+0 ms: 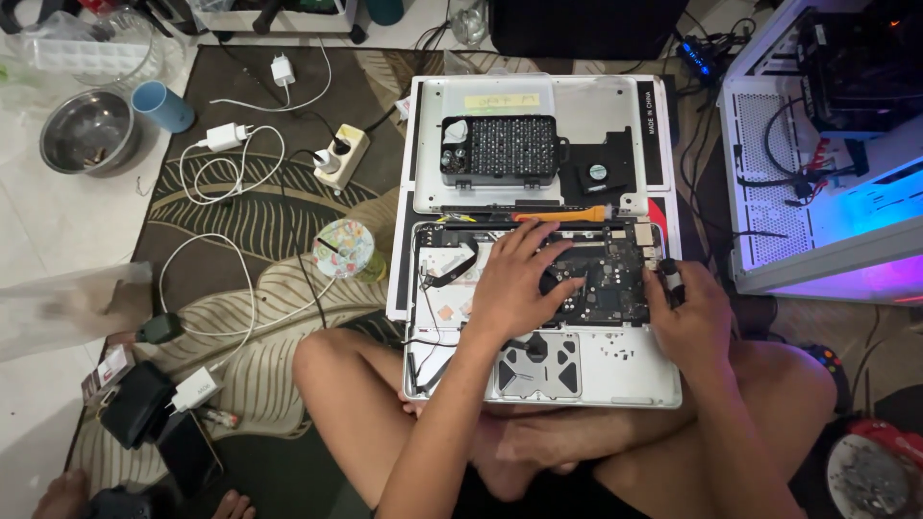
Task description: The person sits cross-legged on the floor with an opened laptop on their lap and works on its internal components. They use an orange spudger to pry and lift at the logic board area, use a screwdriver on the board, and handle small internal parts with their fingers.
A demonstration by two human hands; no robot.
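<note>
An opened silver laptop shell [625,370] rests on my crossed legs, its inside facing up. My left hand [519,284] lies flat over the dark circuit board [606,279] in the middle, fingers spread and pressing on it. My right hand [685,312] pinches the board's right edge near the ports. The trackpad underside [538,365] shows below my left hand. An orange pry tool [562,216] lies along the shell's top edge. Behind it, the silver laptop lid [596,101] carries a black case of screwdriver bits [500,149] and a small black fan [598,173].
White chargers and cables [226,159], a power strip [343,154], a round tin [343,248], a steel bowl [87,130] and a blue cup [162,106] lie on the patterned rug at left. An open white computer case [817,144] glows at right. Another person's foot [67,495] is bottom left.
</note>
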